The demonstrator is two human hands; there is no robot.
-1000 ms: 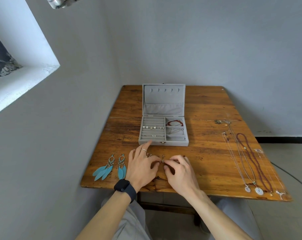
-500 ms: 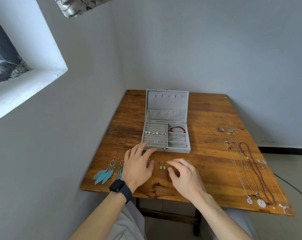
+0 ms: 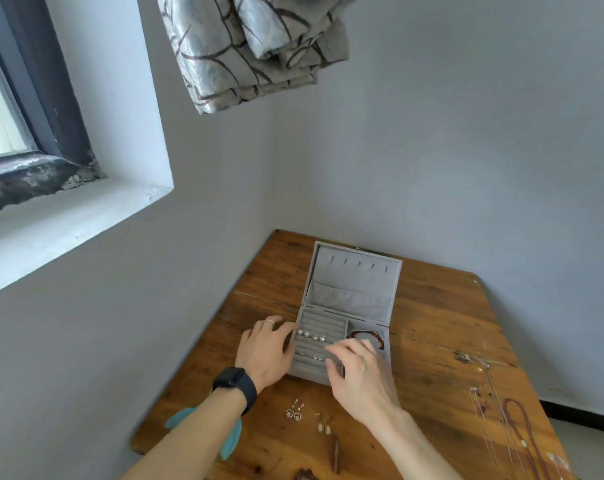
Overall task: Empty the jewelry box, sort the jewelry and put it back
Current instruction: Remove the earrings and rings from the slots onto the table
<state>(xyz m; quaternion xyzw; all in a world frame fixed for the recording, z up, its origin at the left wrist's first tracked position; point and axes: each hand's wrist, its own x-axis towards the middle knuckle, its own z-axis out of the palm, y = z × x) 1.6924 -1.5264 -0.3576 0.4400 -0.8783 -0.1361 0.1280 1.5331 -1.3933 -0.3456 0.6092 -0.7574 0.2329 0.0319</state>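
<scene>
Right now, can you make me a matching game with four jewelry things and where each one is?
Things: 1 red bracelet; 2 pearl studs; 3 teal feather earrings; 4 necklaces.
Places: A right end of the table; B right compartment of the jewelry box; C the box's padded rows; D partly under the left forearm.
Pairs: 1-B, 2-C, 3-D, 4-A.

An open grey jewelry box stands on a wooden table with its lid upright, a row of pearl studs in its slotted section and a red bracelet in the compartment beside it. The left hand rests its fingers against the box's left wall, while the right hand curls over the slots; whether it pinches anything cannot be told. Near the front edge lie 2 small pairs, heart earrings beside drop earrings, with necklaces well apart on the right.
</scene>
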